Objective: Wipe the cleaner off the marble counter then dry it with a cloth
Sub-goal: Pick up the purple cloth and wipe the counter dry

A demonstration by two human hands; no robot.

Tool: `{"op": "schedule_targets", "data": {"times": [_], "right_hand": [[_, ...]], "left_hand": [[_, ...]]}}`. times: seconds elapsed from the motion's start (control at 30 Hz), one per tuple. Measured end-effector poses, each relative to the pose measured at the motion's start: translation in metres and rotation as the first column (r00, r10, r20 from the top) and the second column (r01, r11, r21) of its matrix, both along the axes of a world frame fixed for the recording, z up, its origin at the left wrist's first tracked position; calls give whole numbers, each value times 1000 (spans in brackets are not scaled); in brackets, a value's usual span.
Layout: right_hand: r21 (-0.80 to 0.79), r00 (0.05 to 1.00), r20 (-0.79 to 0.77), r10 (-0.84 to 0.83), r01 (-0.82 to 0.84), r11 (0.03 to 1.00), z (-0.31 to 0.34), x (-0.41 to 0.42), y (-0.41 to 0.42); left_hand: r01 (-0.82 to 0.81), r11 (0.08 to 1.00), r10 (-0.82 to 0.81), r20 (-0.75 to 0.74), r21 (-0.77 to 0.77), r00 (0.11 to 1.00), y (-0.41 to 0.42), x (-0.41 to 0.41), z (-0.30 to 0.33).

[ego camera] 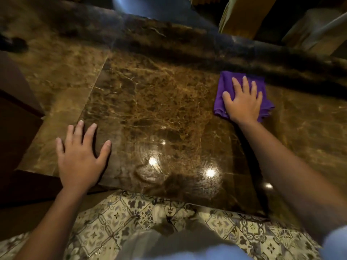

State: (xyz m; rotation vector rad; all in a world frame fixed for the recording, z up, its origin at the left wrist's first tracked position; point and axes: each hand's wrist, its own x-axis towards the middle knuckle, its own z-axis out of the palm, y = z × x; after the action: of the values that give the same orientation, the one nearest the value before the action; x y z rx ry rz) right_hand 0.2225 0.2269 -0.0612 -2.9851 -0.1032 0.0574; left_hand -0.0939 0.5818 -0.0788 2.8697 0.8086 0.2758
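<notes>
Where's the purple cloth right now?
In the head view the purple cloth lies flat on the marble counter, upper right near the far raised edge, pressed under the right hand. The left hand rests bare at the counter's near left.

A patterned tile floor (105, 222) with dark ornate motifs on cream fills the view at 6 o'clock. Yellowish boxy shapes (242, 15) stand at 1 o'clock, blurred. A pale block (317, 29) sits at 2 o'clock. Dark wooden cabinetry (16, 128) lies at 9 o'clock.
</notes>
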Motion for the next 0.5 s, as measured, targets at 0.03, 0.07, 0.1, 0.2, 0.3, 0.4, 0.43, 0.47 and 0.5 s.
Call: {"op": "schedule_targets", "data": {"times": [0.03, 0.07, 0.1, 0.2, 0.3, 0.4, 0.43, 0.47, 0.5], "right_hand": [[14, 1000, -15, 10, -10, 1000, 2, 14, 7], [23, 1000, -31, 7, -6, 1000, 4, 27, 9], [29, 999, -34, 8, -7, 1000, 8, 30, 11], [23, 997, -57, 50, -49, 999, 12, 14, 8], [26, 989, -34, 144, -143, 989, 7, -56, -19], [47, 992, 41, 121, -123, 991, 4, -151, -65], [27, 994, 42, 106, -107, 994, 2, -184, -79], [13, 997, 32, 73, -73, 997, 1, -215, -92], [3, 999, 25, 27, -27, 1000, -1, -243, -105]], "left_hand": [[-6, 1000, 6, -1, 1, 1000, 2, -1, 1], [-3, 1000, 3, -10, -9, 1000, 1, 4, 0], [-7, 1000, 7, -9, -17, 1000, 1, 1, 2], [-14, 999, 13, -37, -42, 999, 1, -1, 6], [0, 998, -4, -55, -61, 998, -1, -4, 12], [-16, 997, 10, -72, -77, 997, -3, -3, 16], [-30, 996, 22, -87, -84, 996, -5, -2, 17], [-53, 994, 44, -93, -95, 995, -8, -1, 18], [-77, 991, 67, -95, -106, 993, -11, 2, 19]]}}
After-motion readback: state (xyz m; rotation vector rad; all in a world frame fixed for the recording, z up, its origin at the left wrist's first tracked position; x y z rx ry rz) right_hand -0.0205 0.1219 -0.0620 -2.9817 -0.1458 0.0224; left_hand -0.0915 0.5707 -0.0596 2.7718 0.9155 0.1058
